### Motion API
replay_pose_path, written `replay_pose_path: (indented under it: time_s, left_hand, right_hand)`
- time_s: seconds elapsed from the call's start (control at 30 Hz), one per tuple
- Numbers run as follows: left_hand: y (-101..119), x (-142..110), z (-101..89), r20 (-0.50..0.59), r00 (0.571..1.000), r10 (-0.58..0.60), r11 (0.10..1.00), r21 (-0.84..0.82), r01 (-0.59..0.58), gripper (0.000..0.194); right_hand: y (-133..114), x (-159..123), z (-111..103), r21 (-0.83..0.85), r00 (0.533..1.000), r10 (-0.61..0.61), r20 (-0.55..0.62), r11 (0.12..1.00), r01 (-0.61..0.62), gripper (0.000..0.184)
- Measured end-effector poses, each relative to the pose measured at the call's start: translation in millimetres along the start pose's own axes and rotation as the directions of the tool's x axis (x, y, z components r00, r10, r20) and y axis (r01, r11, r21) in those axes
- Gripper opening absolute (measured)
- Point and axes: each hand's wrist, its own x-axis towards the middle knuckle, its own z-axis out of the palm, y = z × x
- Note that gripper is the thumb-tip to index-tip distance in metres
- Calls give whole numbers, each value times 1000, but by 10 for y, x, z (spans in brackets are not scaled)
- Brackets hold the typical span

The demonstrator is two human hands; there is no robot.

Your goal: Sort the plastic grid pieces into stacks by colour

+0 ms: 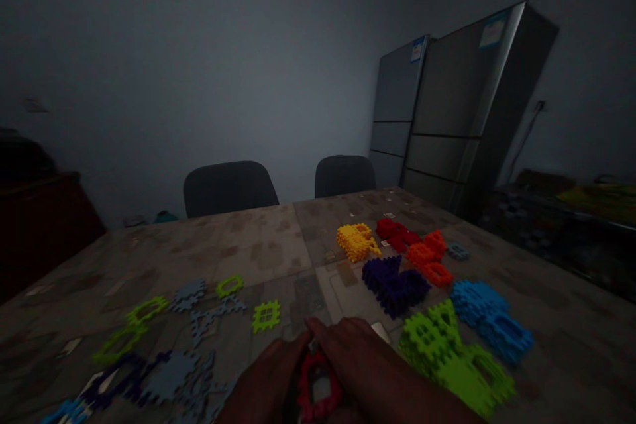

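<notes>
Close to the table's front edge, both hands meet around a red interlocking plastic piece (319, 392) with notched edges and an oval opening. My left hand (271, 371) curls along its left side, and my right hand (355, 351) covers its top and right side. The fingertips are partly hidden, and so is the piece's far end; more red pieces may lie beneath it. A flat lime square piece (266, 315) lies just beyond my left hand. To the right of my right hand stand stacked lime green pieces (454, 358).
Stacks sorted by colour stand on the right: yellow (355, 242), dark purple (395, 285), orange (428, 257), red (396, 234) and blue (489, 318). Loose grey pieces (173, 374) and lime ovals (148, 310) spread over the left. Two chairs (228, 187) stand behind the table (258, 245).
</notes>
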Motion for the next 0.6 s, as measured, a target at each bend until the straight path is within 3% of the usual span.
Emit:
replay_pose_path:
  time_s: [0.13,0.23,0.4,0.6]
  left_hand:
    - [242,469,-78,-48,998,46,999,-8,-46,81]
    - [511,923,-181,13,999,38,999,-36,-37,73]
    - [865,1859,-179,36,987,155,988,-20,-154,57]
    - [1015,2942,97,58,967,248,969,-25,-246,51]
  right_hand:
    - [104,-87,-385,33,996,66,-53,997,-64,95]
    - [338,-109,-682,17,994,54,-92,998,-52,95]
    - [956,-73,-1275,-42,984,-12,-180,999,4,91]
    - [1839,-62,-1987,-186,984,35,-172,980,-67,91]
